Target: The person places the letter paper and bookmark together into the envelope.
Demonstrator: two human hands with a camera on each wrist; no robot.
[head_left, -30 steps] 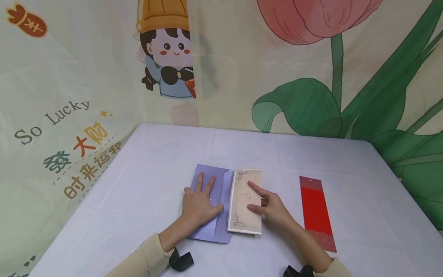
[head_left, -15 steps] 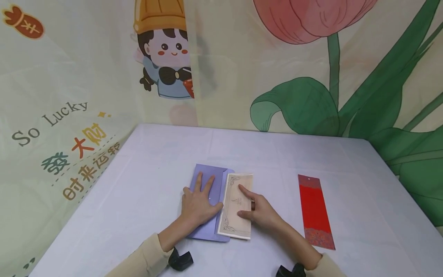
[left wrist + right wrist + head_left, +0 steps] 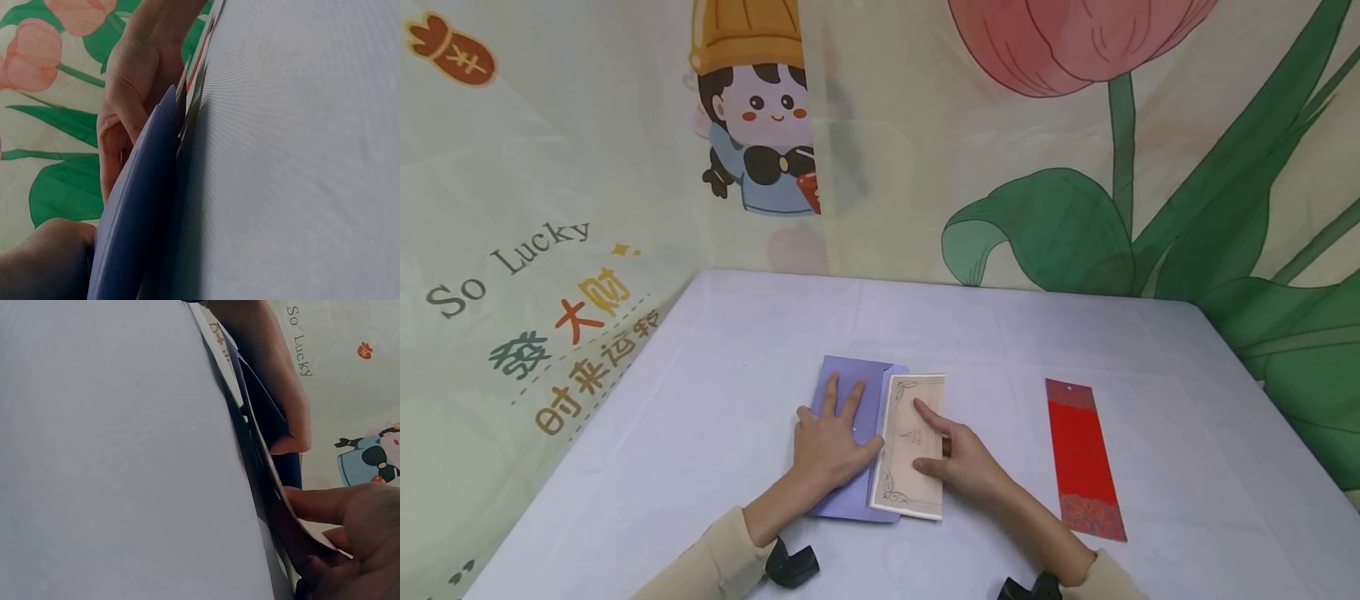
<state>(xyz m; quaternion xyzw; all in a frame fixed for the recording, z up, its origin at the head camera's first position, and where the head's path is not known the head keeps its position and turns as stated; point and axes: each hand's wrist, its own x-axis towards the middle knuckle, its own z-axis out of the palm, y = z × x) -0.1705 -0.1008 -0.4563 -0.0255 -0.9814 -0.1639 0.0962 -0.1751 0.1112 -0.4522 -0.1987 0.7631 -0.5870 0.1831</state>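
Observation:
A purple envelope lies in the middle of the white table in the head view. My left hand rests on it with spread fingers, the thumb reaching the card's left edge. Overlapping the envelope's right side is a cream card with scrollwork along its border. My right hand pinches the card by its right side, thumb and index finger on top and other fingers tucked beneath. Seen edge-on in the left wrist view, the envelope is raised along its near edge. The right wrist view has the right hand under the card's edge.
A red paper strip with patterned ends and a small hole lies on the table to the right. Behind the table hangs a printed cloth with a tulip and a cartoon figure. Black straps sit at both wrists.
Over the first half second, my right hand has brought the card leftward onto the envelope's right side. Since then both hands have barely moved. My left hand has stayed on the envelope throughout.

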